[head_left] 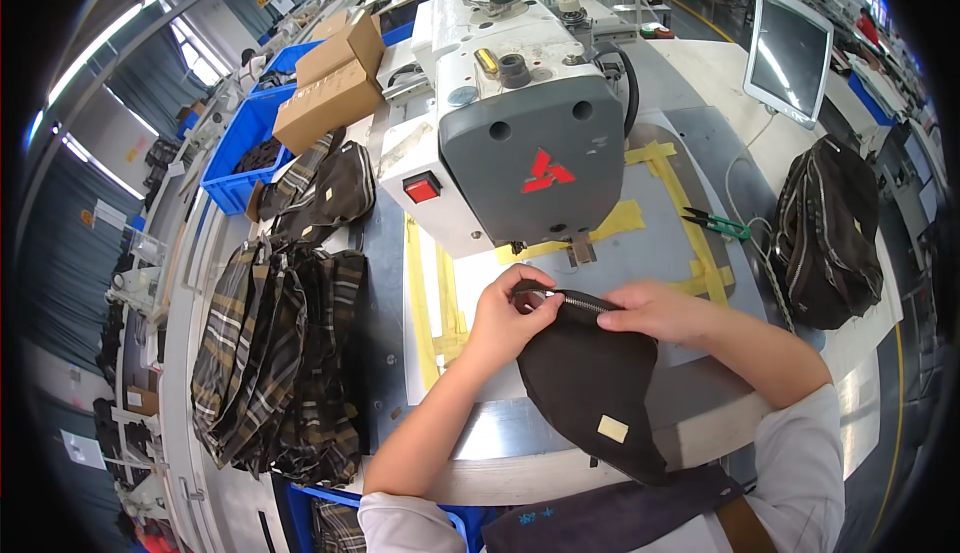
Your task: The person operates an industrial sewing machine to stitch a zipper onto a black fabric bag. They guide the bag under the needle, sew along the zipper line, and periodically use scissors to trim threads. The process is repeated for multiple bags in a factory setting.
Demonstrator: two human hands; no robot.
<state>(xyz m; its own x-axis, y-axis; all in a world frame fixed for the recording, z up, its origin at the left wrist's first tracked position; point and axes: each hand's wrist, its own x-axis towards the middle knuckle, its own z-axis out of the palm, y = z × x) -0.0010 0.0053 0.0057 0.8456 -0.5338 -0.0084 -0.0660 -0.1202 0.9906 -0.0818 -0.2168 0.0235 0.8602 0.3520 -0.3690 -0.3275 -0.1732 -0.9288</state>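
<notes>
Dark brown cloth is filling our grip: we are holding a pouch (585, 373) by its upper edge, just in front of the sewing machine (540, 153), and it is spreading down to the near edge of the table (490, 478). Our left hand (508, 315) is pinching one end of the zip (588, 303) between thumb and fingers; our right hand (660, 313) is gripping the other end, thumb on top, fingers bent behind. Metal teeth are showing between the two. A pale label (612, 428) is sitting near the pouch's lower tip.

Yellow tape (418, 303) is marking the worktop. To our right, green-handled snips (735, 228) are lying near a stack of dark bags (830, 233), and a screen (790, 53) is standing beyond. To our left, plaid pieces (280, 363) are lying heaped, with a blue bin (232, 191) and cartons (330, 103) standing farther back.
</notes>
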